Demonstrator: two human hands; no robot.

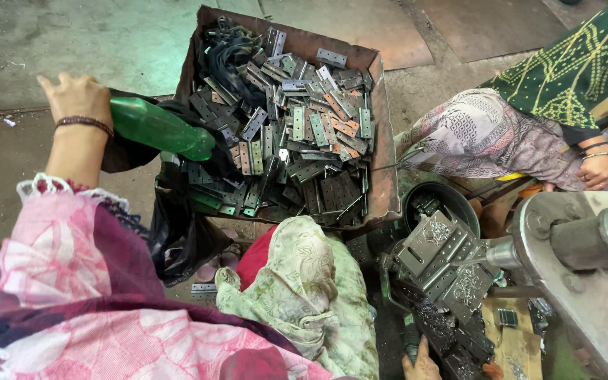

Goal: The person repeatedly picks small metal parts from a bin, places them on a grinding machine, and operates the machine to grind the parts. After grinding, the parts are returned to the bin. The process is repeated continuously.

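My left hand (75, 95), a beaded bracelet on its wrist, reaches out to the left and grips the end of a green plastic bottle (163, 130). The bottle lies sideways, pointing toward a cardboard box (383, 148) heaped with small drilled metal hinge plates (297, 127). Only part of my right hand (420, 366) shows, at the bottom edge. It rests against dark metal parts below a grey metal jig (434, 253) covered in shavings. Whether it holds anything is hidden.
A drilling machine (585, 253) points its bit at the jig from the right. A black bowl (445, 197) with plates sits behind the jig. A black plastic bag (184, 232) hangs beside the box. Another person's hand (597, 170) with bangles rests at the right.
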